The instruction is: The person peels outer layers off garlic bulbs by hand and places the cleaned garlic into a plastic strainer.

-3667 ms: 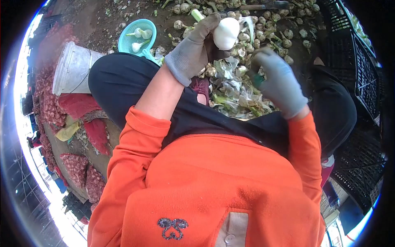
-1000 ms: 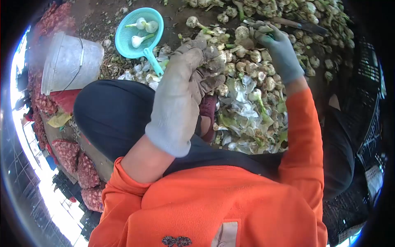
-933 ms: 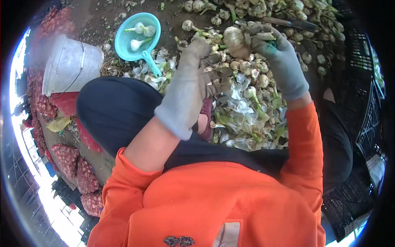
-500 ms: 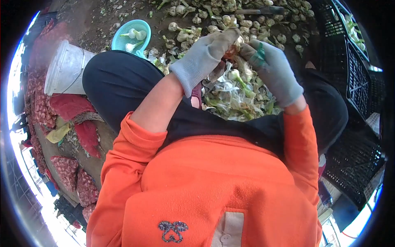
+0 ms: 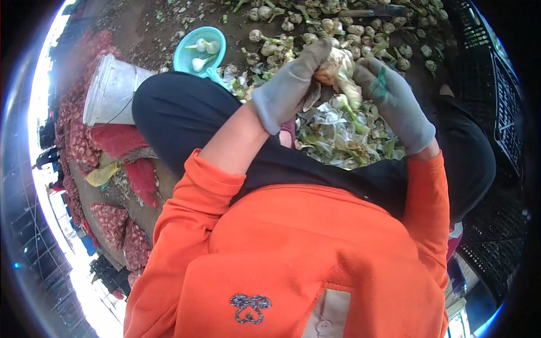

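My left hand (image 5: 290, 87), in a grey glove, is closed around a garlic bulb (image 5: 333, 69) with brownish outer skin and a pale green stem pointing down. On the other side, my right hand (image 5: 397, 104), gloved too with a green patch near the thumb, has its fingers curled against the bulb's right edge. Its fingertips are partly hidden. Beneath both hands lies a heap of peeled garlic skins and leaves (image 5: 344, 129), between my legs. A turquoise plastic basket (image 5: 179, 59) beyond my left knee holds several cleaned white garlic bulbs (image 5: 205, 48).
Unpeeled garlic bulbs (image 5: 276, 48) spread over the ground ahead, with a long-handled tool (image 5: 372, 11) among them. At left stand a white bucket (image 5: 112, 93) and red mesh sacks of garlic (image 5: 110, 222). Black plastic crates (image 5: 507, 107) line the right side.
The view has shifted, so the scene sits further right. The garlic bulb and its stem show more plainly now, with my right fingers slightly further from my left.
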`<state>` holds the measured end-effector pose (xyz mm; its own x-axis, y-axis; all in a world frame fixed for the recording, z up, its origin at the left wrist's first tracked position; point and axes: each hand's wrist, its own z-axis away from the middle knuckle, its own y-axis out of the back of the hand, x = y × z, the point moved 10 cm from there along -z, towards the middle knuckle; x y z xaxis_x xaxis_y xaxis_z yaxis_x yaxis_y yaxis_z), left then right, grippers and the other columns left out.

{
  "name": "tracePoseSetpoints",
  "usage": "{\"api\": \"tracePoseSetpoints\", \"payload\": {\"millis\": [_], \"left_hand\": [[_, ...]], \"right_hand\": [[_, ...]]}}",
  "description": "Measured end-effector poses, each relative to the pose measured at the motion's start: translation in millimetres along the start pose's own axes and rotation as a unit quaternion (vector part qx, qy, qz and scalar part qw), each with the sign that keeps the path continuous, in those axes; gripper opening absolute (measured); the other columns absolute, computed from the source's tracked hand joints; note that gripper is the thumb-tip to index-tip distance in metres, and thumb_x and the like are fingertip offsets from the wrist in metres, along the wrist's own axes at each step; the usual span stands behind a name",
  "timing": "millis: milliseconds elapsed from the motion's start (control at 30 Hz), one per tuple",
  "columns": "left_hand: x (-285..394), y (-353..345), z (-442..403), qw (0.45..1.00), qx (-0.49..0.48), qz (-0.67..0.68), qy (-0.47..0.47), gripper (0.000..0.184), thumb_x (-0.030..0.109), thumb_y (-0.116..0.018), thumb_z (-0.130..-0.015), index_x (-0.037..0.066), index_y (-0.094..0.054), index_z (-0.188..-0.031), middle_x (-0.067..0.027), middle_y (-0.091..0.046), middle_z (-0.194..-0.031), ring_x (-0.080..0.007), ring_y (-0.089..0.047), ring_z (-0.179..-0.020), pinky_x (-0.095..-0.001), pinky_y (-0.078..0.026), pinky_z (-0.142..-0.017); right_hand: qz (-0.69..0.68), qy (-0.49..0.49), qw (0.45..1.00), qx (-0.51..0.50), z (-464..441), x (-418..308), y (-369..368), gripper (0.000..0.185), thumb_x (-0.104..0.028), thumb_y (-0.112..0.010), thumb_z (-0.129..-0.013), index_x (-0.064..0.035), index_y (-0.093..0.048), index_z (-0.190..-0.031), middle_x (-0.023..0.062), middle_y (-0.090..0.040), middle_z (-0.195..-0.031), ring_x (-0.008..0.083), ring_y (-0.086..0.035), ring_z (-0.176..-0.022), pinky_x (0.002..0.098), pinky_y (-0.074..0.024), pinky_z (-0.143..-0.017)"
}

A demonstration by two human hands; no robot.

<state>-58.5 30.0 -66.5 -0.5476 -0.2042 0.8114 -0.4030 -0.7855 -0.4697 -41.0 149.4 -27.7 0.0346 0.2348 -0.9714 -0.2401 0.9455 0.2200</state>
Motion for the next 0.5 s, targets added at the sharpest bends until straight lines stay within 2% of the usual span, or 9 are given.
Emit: {"api": "tracePoseSetpoints", "payload": {"millis": [33,67,100,133,267,333,367,433,500], "left_hand": [[9,-7,-1,0.999,-0.006,0.032,-0.024,0.046,0.052,-0.050,-0.096,0.009,-0.062,-0.109,0.0010,-0.065,-0.088,-0.0071,-0.060,-0.070,-0.0210,-0.048,-0.059],[14,-5,0,0.998,-0.042,-0.009,-0.038,0.044,0.045,-0.050,-0.098,0.006,-0.061,-0.115,-0.0025,-0.065,-0.102,-0.0090,-0.062,-0.089,-0.0252,-0.051,-0.076],[15,-4,-2,0.997,-0.062,0.000,-0.047,0.041,0.036,-0.052,-0.095,0.005,-0.058,-0.121,-0.0038,-0.063,-0.109,-0.0115,-0.060,-0.096,-0.0266,-0.049,-0.084],[18,-6,-3,0.995,-0.083,0.009,-0.056,0.043,0.028,-0.054,-0.093,0.004,-0.054,-0.128,-0.0052,-0.061,-0.116,-0.0141,-0.059,-0.104,-0.0280,-0.046,-0.091],[29,-16,4,0.985,-0.081,-0.127,-0.081,0.050,0.022,-0.054,-0.086,0.004,-0.051,-0.133,-0.0075,-0.057,-0.125,-0.0171,-0.056,-0.110,-0.0291,-0.043,-0.097],[32,-9,6,0.975,-0.014,-0.216,-0.053,0.052,0.032,-0.052,-0.090,0.003,-0.050,-0.134,-0.0096,-0.054,-0.129,-0.0184,-0.054,-0.114,-0.0293,-0.041,-0.099],[34,-3,8,0.965,0.022,-0.259,-0.042,0.054,0.037,-0.052,-0.092,0.003,-0.050,-0.134,-0.0107,-0.053,-0.131,-0.0190,-0.053,-0.116,-0.0293,-0.040,-0.101],[30,7,12,0.939,0.019,-0.333,-0.079,0.068,0.058,-0.047,-0.093,0.001,-0.055,-0.129,-0.0152,-0.056,-0.128,-0.0240,-0.053,-0.116,-0.0313,-0.040,-0.101],[26,18,12,0.911,-0.006,-0.409,-0.057,0.077,0.066,-0.043,-0.092,-0.001,-0.058,-0.126,-0.0174,-0.058,-0.125,-0.0274,-0.055,-0.113,-0.0327,-0.042,-0.099]], "right_hand": [[-0.051,-0.044,0.998,-0.016,1,11,3,0.031,-0.029,-0.054,-0.099,0.0008,-0.061,-0.102,0.0040,-0.061,-0.082,0.0123,-0.057,-0.072,0.0293,-0.0472,-0.066],[-0.104,-0.085,0.990,-0.032,3,22,5,0.034,-0.033,-0.053,-0.100,0.0002,-0.062,-0.102,0.0026,-0.061,-0.082,0.0116,-0.056,-0.071,0.0282,-0.0468,-0.067],[-0.158,-0.125,0.978,-0.049,6,29,3,0.037,-0.036,-0.052,-0.100,-0.0004,-0.062,-0.101,0.0011,-0.061,-0.083,0.0109,-0.055,-0.071,0.0272,-0.0464,-0.067],[-0.139,-0.087,0.981,-0.103,7,8,-10,0.042,-0.041,-0.050,-0.100,-0.0009,-0.063,-0.104,0.0008,-0.061,-0.082,0.0105,-0.055,-0.070,0.0260,-0.0458,-0.066],[-0.031,-0.045,0.998,-0.026,-1,25,-15,0.028,-0.028,-0.060,-0.094,-0.0017,-0.067,-0.101,0.0071,-0.065,-0.077,0.0131,-0.058,-0.069,0.0299,-0.0475,-0.067],[-0.012,0.001,0.997,0.078,0,18,-4,0.022,-0.022,-0.062,-0.092,-0.0025,-0.067,-0.099,0.0116,-0.066,-0.078,0.0176,-0.059,-0.067,0.0323,-0.0479,-0.066],[0.068,0.032,0.990,0.122,2,8,-1,0.016,-0.018,-0.063,-0.090,-0.0043,-0.066,-0.097,0.0177,-0.065,-0.083,0.0302,-0.062,-0.070,0.0371,-0.0484,-0.066],[0.193,0.071,0.963,0.172,5,-14,1,0.015,-0.019,-0.063,-0.090,-0.0049,-0.065,-0.093,0.0203,-0.063,-0.085,0.0382,-0.061,-0.077,0.0409,-0.0482,-0.067],[0.195,0.081,0.965,0.156,4,-12,-1,0.017,-0.020,-0.063,-0.089,-0.0045,-0.066,-0.095,0.0193,-0.064,-0.085,0.0382,-0.062,-0.081,0.0418,-0.0487,-0.070]]}}
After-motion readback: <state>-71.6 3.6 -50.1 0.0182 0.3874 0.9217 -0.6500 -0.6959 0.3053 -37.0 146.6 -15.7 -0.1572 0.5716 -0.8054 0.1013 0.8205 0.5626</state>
